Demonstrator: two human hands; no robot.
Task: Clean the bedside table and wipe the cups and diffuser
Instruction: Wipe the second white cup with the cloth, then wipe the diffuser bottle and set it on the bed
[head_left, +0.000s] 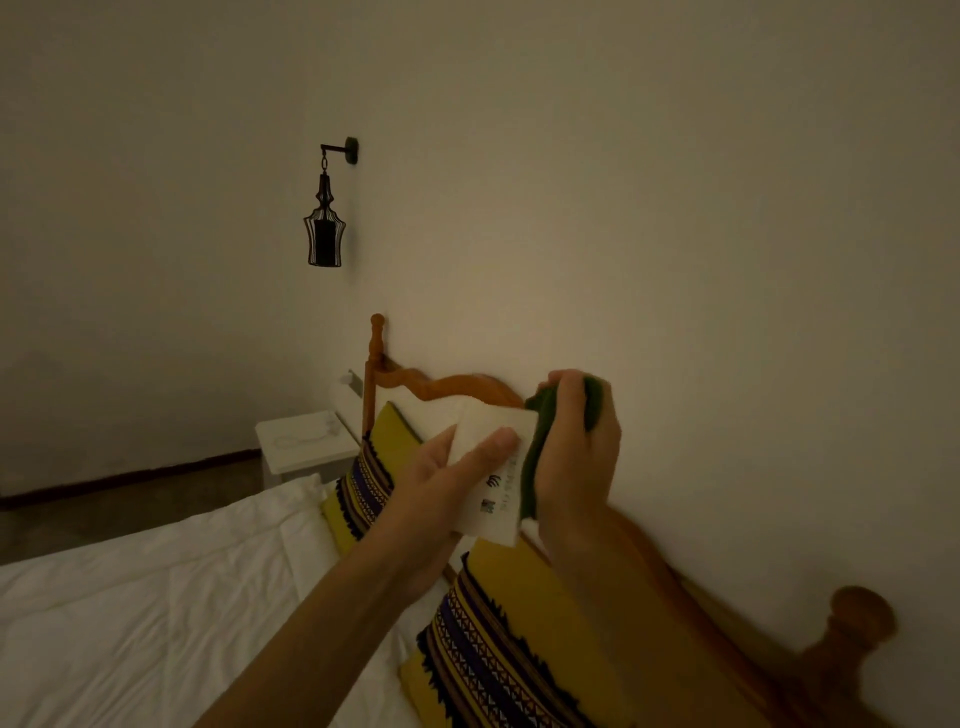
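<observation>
Overhead, left hand (441, 483) gripping white card (493, 467).

Bed (156, 613) covered by white quilt. Two yellow cushions (498, 649) with dark patterned bands propped on bed against wooden headboard (447, 387). White worktop (306, 441) seen beyond far bedpost, near wall; thin pale cord (298, 440) laid on top.

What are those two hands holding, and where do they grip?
The left hand holds a white printed card, thumb across its face near the middle. The right hand clutches a bunched green cloth against the card's right edge.
</observation>
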